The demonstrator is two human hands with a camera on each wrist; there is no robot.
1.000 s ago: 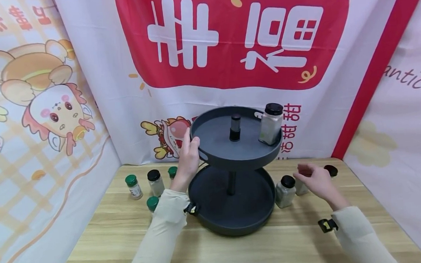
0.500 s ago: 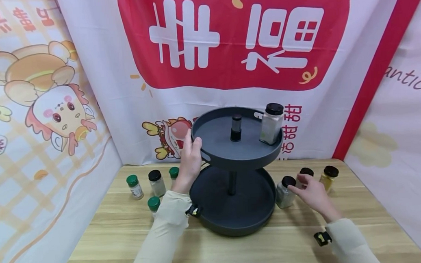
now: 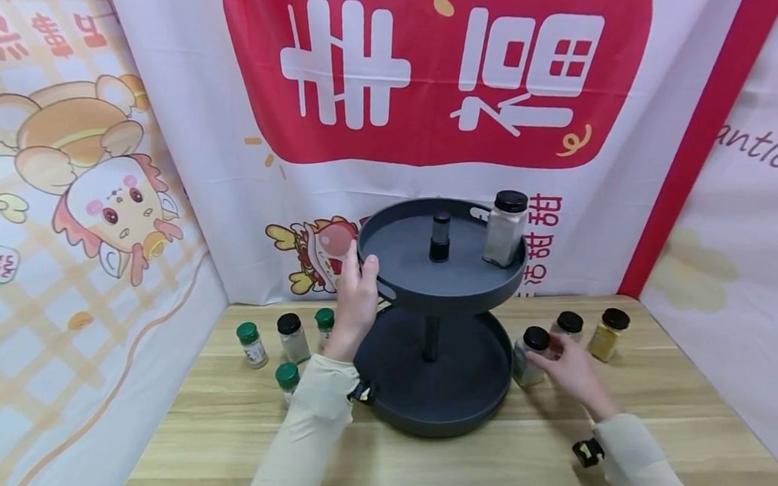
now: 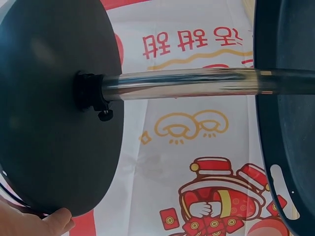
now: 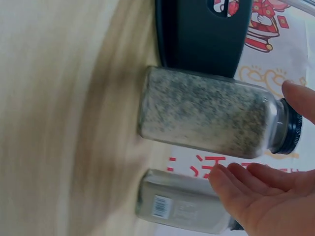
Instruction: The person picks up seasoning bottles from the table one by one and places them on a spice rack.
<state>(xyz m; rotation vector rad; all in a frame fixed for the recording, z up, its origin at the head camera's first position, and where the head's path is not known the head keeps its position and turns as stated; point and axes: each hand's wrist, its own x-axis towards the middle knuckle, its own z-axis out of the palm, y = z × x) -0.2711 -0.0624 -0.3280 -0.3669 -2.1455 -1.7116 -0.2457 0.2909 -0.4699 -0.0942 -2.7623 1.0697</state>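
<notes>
The speckled jar (image 5: pixel 206 113) stands upright on the table (image 3: pixel 194 452), right of centre in the lower half of the head view, just beside the lower tray (image 3: pixel 436 426); whether the two touch cannot be told. The right hand (image 3: pixel 570 372) is around it without a grip: in the right wrist view the thumb lies by the black lid (image 5: pixel 292 129), at the right of the frame, while the fingers are spread, a gap between them and the clear wall. The left hand (image 3: pixel 355 299) grips the rim of the upper tray (image 3: pixel 447 301) at its left side. The jar looks like glass or hard plastic, so it should feel stiff, fairly light and somewhat slick, and could crack if dropped. Its flat sides, just below the shoulder, seem the surest hold, with the neighbouring jar (image 5: pixel 182 202) leaving limited finger room.
</notes>
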